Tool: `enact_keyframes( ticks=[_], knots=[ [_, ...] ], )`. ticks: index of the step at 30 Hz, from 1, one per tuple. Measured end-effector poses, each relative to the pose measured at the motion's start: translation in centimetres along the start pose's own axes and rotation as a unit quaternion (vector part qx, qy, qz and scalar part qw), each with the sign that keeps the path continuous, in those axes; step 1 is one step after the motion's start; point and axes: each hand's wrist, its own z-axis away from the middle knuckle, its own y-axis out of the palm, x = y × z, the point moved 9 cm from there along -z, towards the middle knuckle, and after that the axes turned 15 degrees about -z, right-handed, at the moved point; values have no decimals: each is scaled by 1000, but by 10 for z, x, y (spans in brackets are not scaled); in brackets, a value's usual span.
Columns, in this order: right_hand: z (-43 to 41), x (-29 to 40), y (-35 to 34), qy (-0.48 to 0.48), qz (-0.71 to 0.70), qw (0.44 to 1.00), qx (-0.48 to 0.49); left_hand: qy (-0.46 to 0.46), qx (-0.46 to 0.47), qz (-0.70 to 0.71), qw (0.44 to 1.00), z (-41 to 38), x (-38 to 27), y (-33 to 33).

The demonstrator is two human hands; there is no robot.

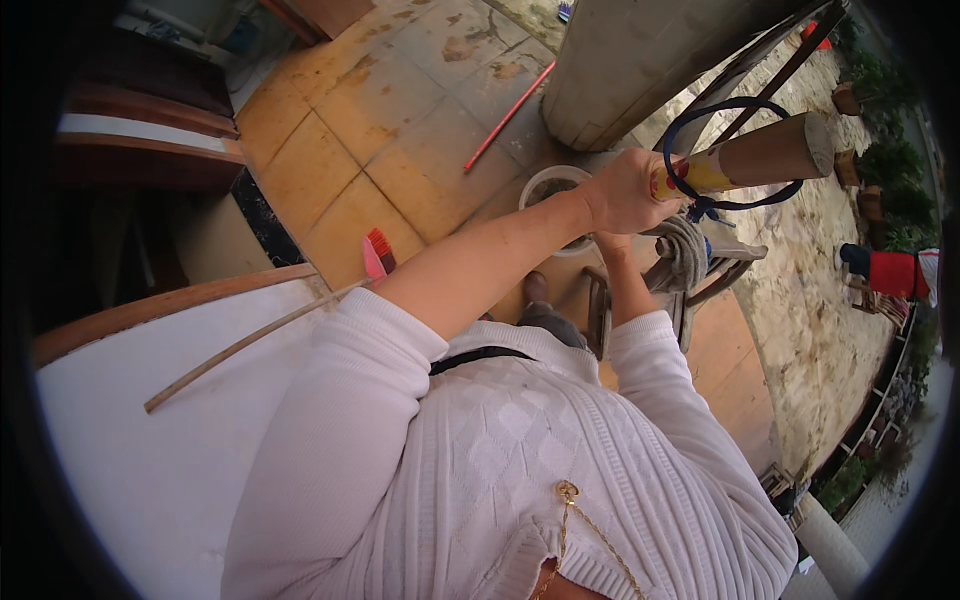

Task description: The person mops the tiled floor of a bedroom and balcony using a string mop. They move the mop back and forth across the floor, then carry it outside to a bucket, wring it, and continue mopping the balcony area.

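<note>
My left hand [630,193] is wrapped around a thick wooden pole [772,154]. The pole's cut end points up toward the camera. Below that end is a yellow and red patterned wrap [697,174], and a dark blue cord loop [739,101] is tied around the pole. Just beneath my left hand is my right hand [613,241], its fingers mostly hidden, so its grip does not show. Farther below stands a round white bucket [534,180], partly covered by my left forearm. The pole's lower end is out of sight.
Grey cloth [686,255] hangs by a wooden chair [724,262] at the right. A red stick [510,116] lies on the floor tiles near a thick column [622,67]. At left, a pink-and-red brush [379,251] is near a thin wooden stick [247,349] along a white surface.
</note>
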Motion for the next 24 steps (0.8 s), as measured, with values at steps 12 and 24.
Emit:
enact_keyframes(
  ticks=[12,24],
  knots=[
    [26,-2,-28,30,24,999,-16,-54,100,37,993,27,1,46],
    [-91,163,3,128,-158,979,-15,145,-62,-119,980,-69,-211,-65]
  ],
)
